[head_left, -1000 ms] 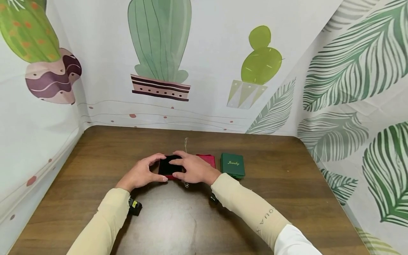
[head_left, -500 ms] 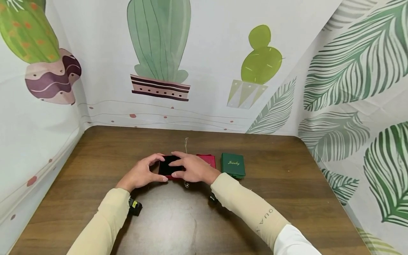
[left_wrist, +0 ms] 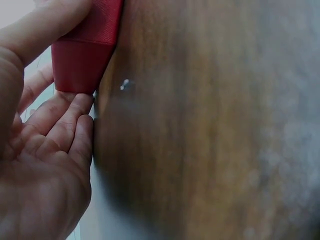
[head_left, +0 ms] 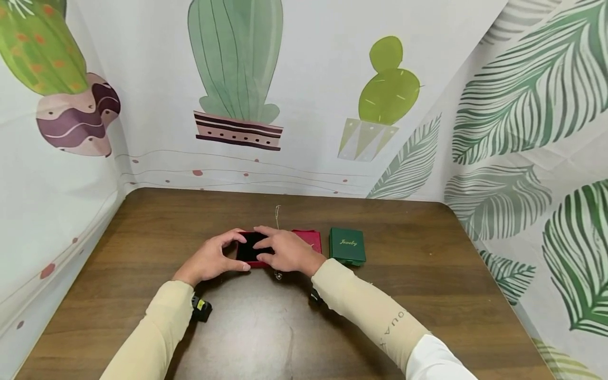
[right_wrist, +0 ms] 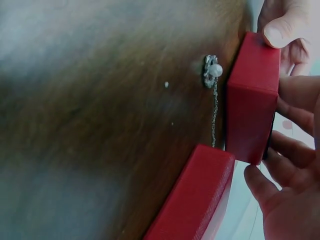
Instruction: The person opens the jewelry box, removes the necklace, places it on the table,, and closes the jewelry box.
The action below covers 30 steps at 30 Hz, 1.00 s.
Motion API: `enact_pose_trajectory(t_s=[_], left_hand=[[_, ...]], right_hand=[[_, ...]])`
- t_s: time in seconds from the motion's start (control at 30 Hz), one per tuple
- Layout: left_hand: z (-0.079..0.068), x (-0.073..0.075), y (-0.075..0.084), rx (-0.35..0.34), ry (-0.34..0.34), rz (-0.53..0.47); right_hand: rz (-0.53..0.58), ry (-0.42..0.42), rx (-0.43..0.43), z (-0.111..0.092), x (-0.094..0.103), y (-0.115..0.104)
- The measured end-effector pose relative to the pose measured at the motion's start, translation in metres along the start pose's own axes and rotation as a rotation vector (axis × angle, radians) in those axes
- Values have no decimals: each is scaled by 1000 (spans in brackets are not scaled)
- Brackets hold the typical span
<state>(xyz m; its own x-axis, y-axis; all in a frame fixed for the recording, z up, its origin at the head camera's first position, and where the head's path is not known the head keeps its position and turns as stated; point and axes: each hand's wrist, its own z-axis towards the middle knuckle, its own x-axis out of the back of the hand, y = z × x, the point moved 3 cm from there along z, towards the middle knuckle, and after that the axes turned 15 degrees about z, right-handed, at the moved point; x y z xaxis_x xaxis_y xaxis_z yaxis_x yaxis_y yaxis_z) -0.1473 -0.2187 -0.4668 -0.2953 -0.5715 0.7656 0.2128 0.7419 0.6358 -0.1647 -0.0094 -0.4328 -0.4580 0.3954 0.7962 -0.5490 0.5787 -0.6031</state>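
A red jewelry box [head_left: 254, 265] with a black insert [head_left: 247, 250] in its top sits on the table. My left hand [head_left: 211, 258] grips its left end, thumb along the near side and fingers at the far side. My right hand [head_left: 292, 252] lies over the box's right part, fingers spread on the black insert. In the right wrist view the right fingertips are at the box's upper edge. A fine necklace chain [right_wrist: 215, 110] lies on the wood beside the box. Its pendant [right_wrist: 212, 71] carries a pearl. My right hand hides the chain's middle in the head view.
A second red box piece [head_left: 309, 237] lies right of the jewelry box, partly behind the right hand. Farther right is a green box [head_left: 347, 245] marked "Jewelry". The wooden table [head_left: 256, 322] backs onto a printed curtain [head_left: 313, 79].
My right fingers have shifted very slightly over the black insert. The left hand, the boxes and the necklace stay in place.
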Motion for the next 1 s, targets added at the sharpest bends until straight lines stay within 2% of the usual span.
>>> enact_pose_trajectory(t_s=[0.2, 0.43, 0.7, 1.0], left_hand=[[0, -2, -1, -13, -1, 2], [0, -1, -1, -32, 32, -7], [0, 1, -1, -19, 11, 42], [-1, -1, -2, 10, 7, 2]], right_hand=[[-38, 16, -33, 2, -1, 1], [-41, 98, -128, 2, 3, 5], [-80, 86, -128, 6, 0, 6], [-98, 79, -142, 8, -2, 4]])
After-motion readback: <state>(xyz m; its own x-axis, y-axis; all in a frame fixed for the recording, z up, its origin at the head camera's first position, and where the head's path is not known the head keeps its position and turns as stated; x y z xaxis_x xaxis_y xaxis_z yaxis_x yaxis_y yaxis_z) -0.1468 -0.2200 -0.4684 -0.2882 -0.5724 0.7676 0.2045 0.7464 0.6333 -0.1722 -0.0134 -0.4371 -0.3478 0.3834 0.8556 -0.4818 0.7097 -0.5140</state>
